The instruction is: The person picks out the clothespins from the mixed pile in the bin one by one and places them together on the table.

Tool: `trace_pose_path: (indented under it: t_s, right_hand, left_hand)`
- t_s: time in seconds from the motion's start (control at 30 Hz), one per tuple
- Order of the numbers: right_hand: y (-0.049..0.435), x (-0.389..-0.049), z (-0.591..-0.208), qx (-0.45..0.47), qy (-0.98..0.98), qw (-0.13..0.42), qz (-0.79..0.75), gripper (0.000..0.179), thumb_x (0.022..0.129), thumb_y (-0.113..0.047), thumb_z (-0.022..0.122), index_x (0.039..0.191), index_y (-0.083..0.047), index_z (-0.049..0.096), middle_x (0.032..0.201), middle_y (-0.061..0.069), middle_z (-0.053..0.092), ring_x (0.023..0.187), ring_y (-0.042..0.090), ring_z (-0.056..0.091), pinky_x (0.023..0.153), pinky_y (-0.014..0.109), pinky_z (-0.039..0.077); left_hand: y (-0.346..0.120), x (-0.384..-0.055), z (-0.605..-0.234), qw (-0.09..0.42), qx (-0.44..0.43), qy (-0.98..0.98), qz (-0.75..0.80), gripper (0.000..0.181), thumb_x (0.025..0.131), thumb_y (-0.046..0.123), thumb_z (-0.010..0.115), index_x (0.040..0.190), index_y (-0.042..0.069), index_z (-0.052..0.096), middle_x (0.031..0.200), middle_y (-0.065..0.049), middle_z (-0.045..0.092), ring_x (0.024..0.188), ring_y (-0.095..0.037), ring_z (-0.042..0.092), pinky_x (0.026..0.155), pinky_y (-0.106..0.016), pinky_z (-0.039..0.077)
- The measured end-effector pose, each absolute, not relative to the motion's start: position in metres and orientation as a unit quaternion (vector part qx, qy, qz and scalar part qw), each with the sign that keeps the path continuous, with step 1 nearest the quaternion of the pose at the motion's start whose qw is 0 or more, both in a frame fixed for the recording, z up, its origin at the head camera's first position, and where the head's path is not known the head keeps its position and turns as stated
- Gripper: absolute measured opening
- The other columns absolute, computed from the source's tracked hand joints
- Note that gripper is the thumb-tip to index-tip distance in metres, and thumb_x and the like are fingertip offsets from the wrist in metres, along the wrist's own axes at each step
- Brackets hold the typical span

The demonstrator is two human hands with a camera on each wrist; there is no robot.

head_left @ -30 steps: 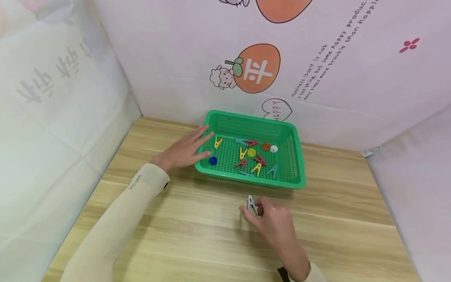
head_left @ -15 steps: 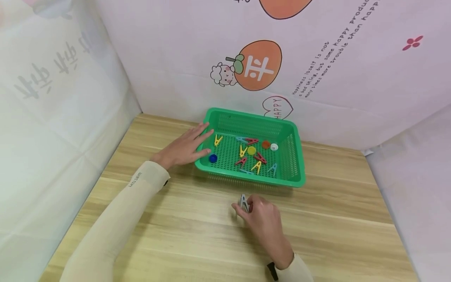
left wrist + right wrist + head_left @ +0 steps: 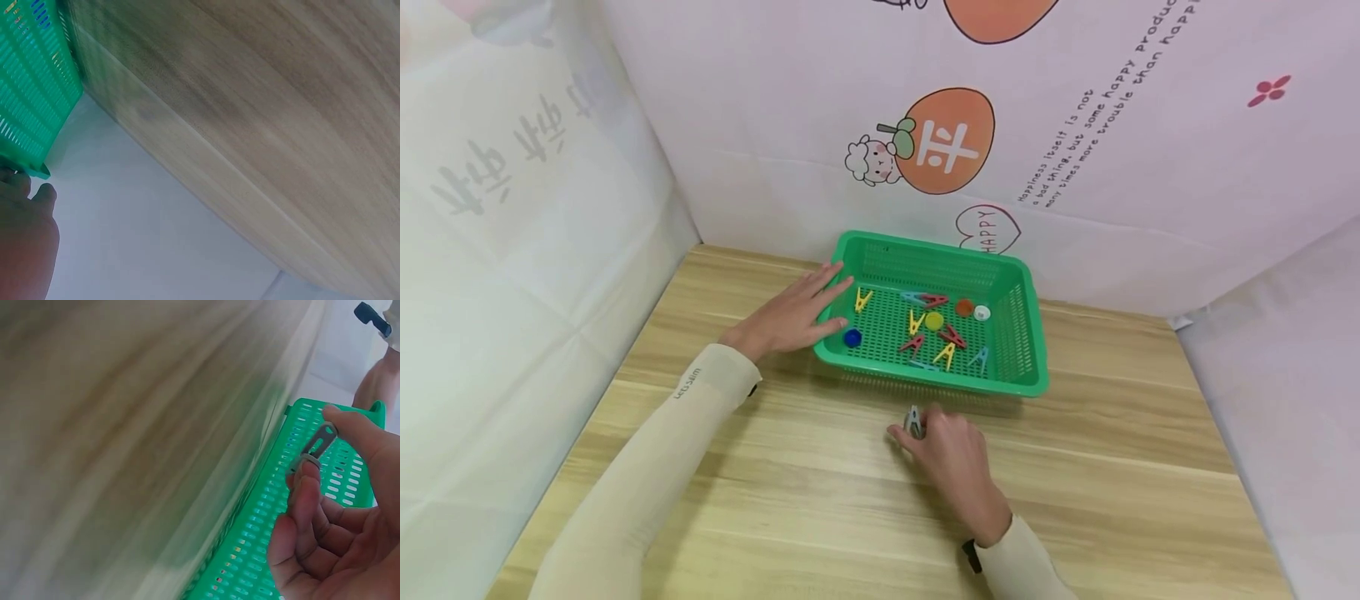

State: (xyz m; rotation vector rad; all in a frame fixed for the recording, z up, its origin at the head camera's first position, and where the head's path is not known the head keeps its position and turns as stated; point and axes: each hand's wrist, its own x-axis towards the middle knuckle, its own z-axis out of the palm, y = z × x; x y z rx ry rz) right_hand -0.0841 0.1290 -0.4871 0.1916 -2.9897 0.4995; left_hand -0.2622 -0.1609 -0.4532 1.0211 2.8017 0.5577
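Nearest, the worktop (image 3: 760,500) is stretching in front of the basket (image 3: 925,377). Over this stretch, just in front of the basket's near side and right of its blue cap (image 3: 852,338), the right hand (image 3: 953,450) is pinching a grey clip (image 3: 913,422) between thumb and fingertips. The gap between them is no wider than the clip, and the other fingers are curling in below, as the right wrist view is showing. The clip is sitting outside the basket, apart from its rim; whether it is touching the worktop, I cannot tell.

At the basket's left side, the left hand (image 3: 793,315) is resting over the rim with straight, spread fingers, gripping nothing that shows; it is probably steadying the basket.

Inside the basket, nearest its front wall, a blue clip (image 3: 922,365) is lying partly hidden; a yellow clip (image 3: 945,356) and a red clip (image 3: 913,345) are lying a little farther in. A yellow cap (image 3: 933,322) is lying around the middle, with an orange cap (image 3: 965,308) and a white cap (image 3: 982,313) side by side, farther right. Behind the basket, a printed sheet (image 3: 760,125) is hanging.

The step in hand appears to be handling this one clip before the basket. The next move is likely calling for a steady pinch, a clear path past the rim and a quiet left hand.
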Motion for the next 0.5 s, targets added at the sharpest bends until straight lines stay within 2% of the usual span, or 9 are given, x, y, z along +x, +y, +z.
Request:
trace_pose_path:
  t_s: [0.17, 0.5]
  right_hand:
    - [0.126, -0.0871, -0.4907, 0.058, -0.983, 0.026, 0.17, 0.063, 0.088, -0.054, 0.089, 0.065, -0.018, 0.043, 0.056, -0.008, 0.034, 0.048, 0.007, 0.032, 0.043, 0.022, 0.025]
    - [0.1246, -0.0897, -0.4958, 0.089, -0.983, 0.036, 0.154, 0.069, 0.085, -0.055, 0.091, 0.061, -0.02, 0.037, 0.054, -0.009, 0.029, 0.047, 0.005, 0.027, 0.042, 0.021, 0.021]
  left_hand:
    - [-0.1613, -0.2628, -0.4545, 0.056, 0.336, 0.923, 0.179, 0.079, 0.114, 0.056, 0.045, 0.177, 0.017, 0.016, 0.185, -0.013, 0.0, 0.172, -0.034, -0.001, 0.14, -0.055, 0.008]
    - [-0.1609, -0.2635, -0.4551, 0.053, 0.337, 0.923, 0.177, 0.08, 0.114, 0.057, 0.044, 0.177, 0.017, 0.016, 0.185, -0.014, 0.0, 0.172, -0.037, 0.001, 0.139, -0.058, 0.009]
